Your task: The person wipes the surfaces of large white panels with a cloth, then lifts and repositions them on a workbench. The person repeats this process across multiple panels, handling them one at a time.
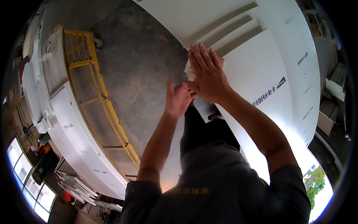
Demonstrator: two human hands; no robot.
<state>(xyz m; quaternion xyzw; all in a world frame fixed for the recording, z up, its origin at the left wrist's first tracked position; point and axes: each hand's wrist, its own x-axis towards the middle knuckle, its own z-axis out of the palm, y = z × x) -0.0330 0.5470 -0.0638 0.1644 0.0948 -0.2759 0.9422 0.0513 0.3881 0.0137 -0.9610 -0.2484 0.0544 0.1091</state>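
My right hand lies flat, fingers stretched out, over a small stack of pale pieces at the near left edge of the white panels. Most of that stack is hidden beneath the palm, so I cannot tell its exact kind. Just to the left, my left hand has its thumb raised and apart, while its fingers reach right to the base of my right hand, by the stack's near end. Large white panels with dark printing lie under and beyond the right hand, several in overlapping steps.
A yellow metal frame cart with a wheel stands on the left, beside long white panels. Grey concrete floor runs between it and my panels. Stacked white boards sit at the lower left. Shelving with boxes lines the far right.
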